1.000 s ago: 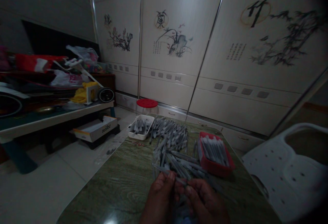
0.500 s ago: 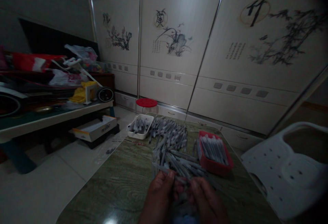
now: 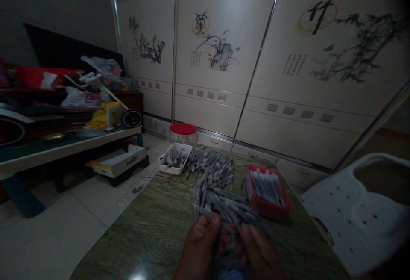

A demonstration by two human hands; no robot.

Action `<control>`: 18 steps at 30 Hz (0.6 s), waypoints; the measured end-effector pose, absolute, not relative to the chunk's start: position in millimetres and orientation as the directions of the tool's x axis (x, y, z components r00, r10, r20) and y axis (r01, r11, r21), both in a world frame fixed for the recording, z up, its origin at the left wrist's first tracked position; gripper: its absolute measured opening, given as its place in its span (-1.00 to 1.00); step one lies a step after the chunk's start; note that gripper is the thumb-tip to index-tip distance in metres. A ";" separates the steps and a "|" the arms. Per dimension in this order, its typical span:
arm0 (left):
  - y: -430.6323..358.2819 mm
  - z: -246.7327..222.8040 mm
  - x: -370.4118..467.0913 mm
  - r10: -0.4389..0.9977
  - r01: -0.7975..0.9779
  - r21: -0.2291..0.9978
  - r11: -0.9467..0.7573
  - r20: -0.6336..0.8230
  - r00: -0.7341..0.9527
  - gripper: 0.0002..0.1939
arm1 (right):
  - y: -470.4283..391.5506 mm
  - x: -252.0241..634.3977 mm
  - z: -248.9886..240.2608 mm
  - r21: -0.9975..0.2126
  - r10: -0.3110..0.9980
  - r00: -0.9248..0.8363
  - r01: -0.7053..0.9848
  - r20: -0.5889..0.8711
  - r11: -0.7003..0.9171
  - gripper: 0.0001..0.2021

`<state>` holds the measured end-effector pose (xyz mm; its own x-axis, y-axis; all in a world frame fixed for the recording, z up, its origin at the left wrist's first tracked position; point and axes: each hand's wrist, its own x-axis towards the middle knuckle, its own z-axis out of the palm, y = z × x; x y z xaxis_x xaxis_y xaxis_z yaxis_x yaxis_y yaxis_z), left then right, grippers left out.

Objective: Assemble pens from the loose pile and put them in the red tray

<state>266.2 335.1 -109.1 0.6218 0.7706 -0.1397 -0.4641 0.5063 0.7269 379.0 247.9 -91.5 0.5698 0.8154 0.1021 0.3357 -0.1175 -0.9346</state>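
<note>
Pens [image 3: 265, 184] in red basket [image 3: 271, 213], pieces [image 3: 175, 157] in white tray [image 3: 172, 170]; left hand [image 3: 201, 237] pinching pen [image 3: 205, 212] (right hand [image 3: 258, 246]: grip unclear).

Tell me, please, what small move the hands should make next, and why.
Perhaps steady the lower end of the slim, translucent grey stick with the right hand: the left hand pinches it, and the right one is beside that end, though blur hides any contact.

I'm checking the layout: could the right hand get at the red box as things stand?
Probably yes: the red box stands ahead and to the right of the right hand, with only low-lying pens near the way.
</note>
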 end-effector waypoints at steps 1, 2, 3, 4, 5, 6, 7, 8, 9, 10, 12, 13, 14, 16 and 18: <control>335.3 -109.3 266.3 0.779 -0.469 0.726 0.504 -0.147 0.609 -0.59 | 247.5 380.6 -88.5 -0.936 0.821 0.563 0.329 0.092 -0.121 -0.55; 335.4 -109.4 266.3 0.786 -0.472 0.727 0.499 -0.149 0.600 -0.60 | 247.0 382.1 -86.2 -0.936 0.828 0.553 0.333 0.093 -0.117 -0.57; 335.4 -109.5 266.1 0.790 -0.475 0.731 0.490 -0.144 0.595 -0.61 | 246.3 383.5 -84.9 -0.931 0.833 0.542 0.348 0.107 -0.107 -0.58; 335.2 -109.5 265.7 0.790 -0.475 0.735 0.484 -0.134 0.599 -0.62 | 245.7 384.6 -84.8 -0.926 0.839 0.531 0.364 0.121 -0.097 -0.57; 335.0 -109.5 265.2 0.786 -0.473 0.740 0.479 -0.121 0.606 -0.63 | 245.1 385.4 -85.8 -0.925 0.844 0.521 0.370 0.126 -0.090 -0.56; 334.8 -109.5 264.8 0.778 -0.467 0.745 0.476 -0.109 0.619 -0.63 | 244.6 386.0 -87.8 -0.927 0.848 0.517 0.363 0.120 -0.090 -0.54; 334.7 -109.5 264.4 0.769 -0.458 0.751 0.476 -0.102 0.632 -0.62 | 244.4 386.4 -90.3 -0.934 0.849 0.518 0.345 0.102 -0.098 -0.52; 334.6 -109.6 264.2 0.760 -0.449 0.756 0.477 -0.099 0.642 -0.61 | 244.4 386.6 -92.9 -0.942 0.852 0.518 0.317 0.076 -0.108 -0.49; 334.6 -109.6 264.2 0.756 -0.442 0.759 0.478 -0.100 0.647 -0.60 | 244.6 386.6 -95.1 -0.950 0.854 0.518 0.288 0.044 -0.125 -0.46; 334.7 -109.7 264.2 0.756 -0.440 0.759 0.480 -0.104 0.646 -0.59 | 245.0 386.3 -96.4 -0.951 0.855 0.519 0.273 0.020 -0.143 -0.45; 334.8 -109.4 264.6 0.768 -0.452 0.748 0.486 -0.118 0.630 -0.58 | 245.9 385.2 -96.0 -0.943 0.851 0.524 0.297 0.029 -0.151 -0.45; 334.7 -109.0 264.8 0.774 -0.464 0.739 0.489 -0.123 0.621 -0.58 | 246.2 384.4 -94.5 -0.938 0.852 0.520 0.321 0.057 -0.133 -0.46; 334.4 -108.6 265.0 0.778 -0.476 0.729 0.492 -0.124 0.616 -0.58 | 246.2 383.4 -92.6 -0.932 0.853 0.514 0.347 0.092 -0.109 -0.48; 333.6 -107.6 265.3 0.776 -0.488 0.715 0.501 -0.120 0.620 -0.62 | 245.4 381.8 -89.4 -0.917 0.853 0.501 0.392 0.146 -0.074 -0.51; 332.7 -106.9 265.7 0.765 -0.486 0.713 0.505 -0.108 0.635 -0.64 | 243.8 380.8 -88.9 -0.915 0.855 0.501 0.394 0.134 -0.087 -0.51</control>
<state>265.7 332.7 -106.9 0.6352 0.7647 -0.1080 -0.4862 0.5046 0.7134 380.8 243.8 -88.9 0.5014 0.8548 0.1340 0.3936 -0.0874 -0.9151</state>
